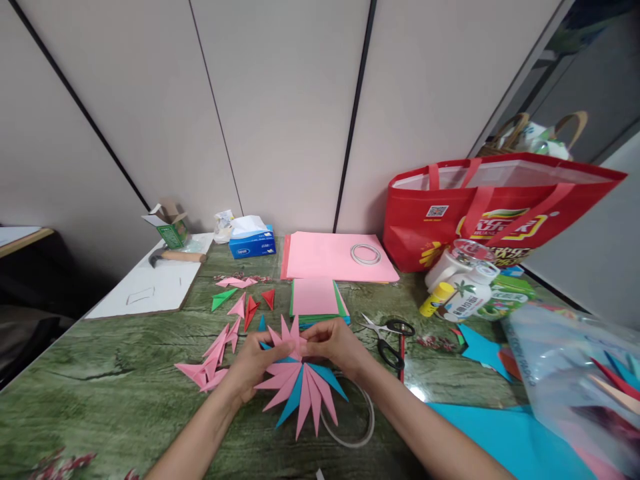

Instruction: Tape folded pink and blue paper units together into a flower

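A pink and blue folded-paper star [311,389] with many pointed spokes is held up above the green table, near its front middle. My left hand [254,365] grips its upper left side, the thumb resting on the paper near the centre. From the upper right, my right hand [334,343] pinches pink spokes close to the middle; its fingertips partly cover the paper. Beneath the star lies a pale ring [371,417], partly hidden. Loose pink folded pieces [213,363] lie left of my left hand, with red pieces [251,311] and a green piece [223,299] behind them.
Behind my hands are stacks of pink paper [320,257] and smaller sheets [315,297]. Black-handled scissors [387,333] lie to the right, near a glue stick [437,299], white bottle [467,293] and red bag [415,220]. A hammer [177,256] and tissue box [253,245] stand back left.
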`<state>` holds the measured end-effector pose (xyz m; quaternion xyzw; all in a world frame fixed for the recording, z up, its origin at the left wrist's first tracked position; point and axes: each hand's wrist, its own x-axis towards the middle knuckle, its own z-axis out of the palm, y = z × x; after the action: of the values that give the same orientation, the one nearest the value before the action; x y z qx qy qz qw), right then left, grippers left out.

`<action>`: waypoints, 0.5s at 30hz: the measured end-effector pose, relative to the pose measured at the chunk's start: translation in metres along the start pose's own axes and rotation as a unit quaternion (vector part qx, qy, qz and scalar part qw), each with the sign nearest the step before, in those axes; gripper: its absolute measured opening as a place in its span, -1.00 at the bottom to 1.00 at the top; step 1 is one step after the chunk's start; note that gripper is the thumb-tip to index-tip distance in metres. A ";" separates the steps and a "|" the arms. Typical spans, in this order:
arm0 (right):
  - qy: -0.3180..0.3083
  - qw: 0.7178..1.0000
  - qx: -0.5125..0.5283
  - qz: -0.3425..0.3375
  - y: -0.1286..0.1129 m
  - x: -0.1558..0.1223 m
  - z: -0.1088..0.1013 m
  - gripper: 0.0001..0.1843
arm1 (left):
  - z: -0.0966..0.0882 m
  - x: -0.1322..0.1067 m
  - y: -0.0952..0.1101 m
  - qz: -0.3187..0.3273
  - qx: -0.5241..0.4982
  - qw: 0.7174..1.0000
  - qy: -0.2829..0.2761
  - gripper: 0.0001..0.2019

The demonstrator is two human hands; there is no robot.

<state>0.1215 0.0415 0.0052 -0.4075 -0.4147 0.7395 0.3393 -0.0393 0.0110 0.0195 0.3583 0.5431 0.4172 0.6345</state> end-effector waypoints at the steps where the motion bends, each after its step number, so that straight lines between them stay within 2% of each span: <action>1: 0.001 1.000 0.001 0.003 0.000 0.000 0.000 -0.57 | 0.000 0.000 0.000 0.002 0.000 1.000 -0.003 -0.76; 6: 0.018 0.999 -0.026 -0.040 0.001 0.002 0.000 -0.61 | 0.001 -0.001 0.003 0.097 0.095 0.990 0.041 -0.76; 8: 0.010 0.999 -0.028 -0.041 0.001 0.003 -0.001 -0.61 | -0.001 -0.001 0.004 0.090 0.104 0.990 0.030 -0.76; 13: -0.012 0.999 0.001 0.034 0.005 0.005 -0.004 -0.61 | -0.005 0.000 0.005 0.067 0.104 0.992 -0.011 -0.78; 15: 0.000 1.000 -0.007 0.016 0.008 0.006 -0.003 -0.61 | -0.005 0.000 0.004 0.064 0.098 0.993 -0.005 -0.78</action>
<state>0.1204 0.0436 -0.0050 -0.4165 -0.4137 0.7417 0.3245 -0.0450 0.0124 0.0218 0.4547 0.5545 0.3999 0.5709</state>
